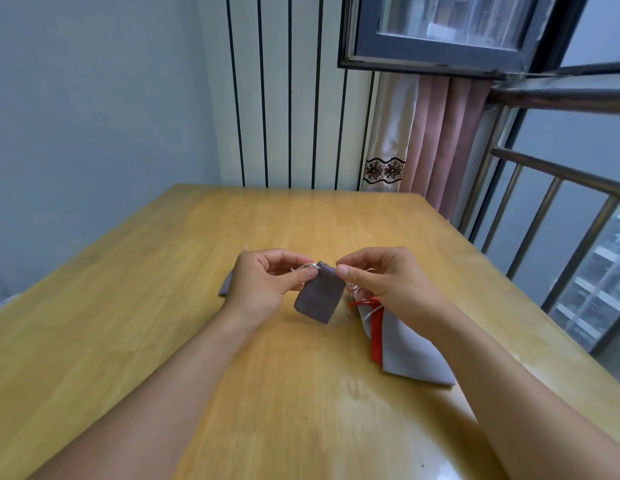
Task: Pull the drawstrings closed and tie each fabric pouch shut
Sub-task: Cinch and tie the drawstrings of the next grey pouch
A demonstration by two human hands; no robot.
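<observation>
Head view: over the wooden table, a small grey pouch hangs limp between both hands, clearly light and soft. The left hand and right hand each pinch its thin white drawstring at the gathered neck, the sensible place to grip; slick cord may slip.

Lying on a wooden table: pale grey pouch, red pouch tucked beside it, darker grey piece left.
</observation>
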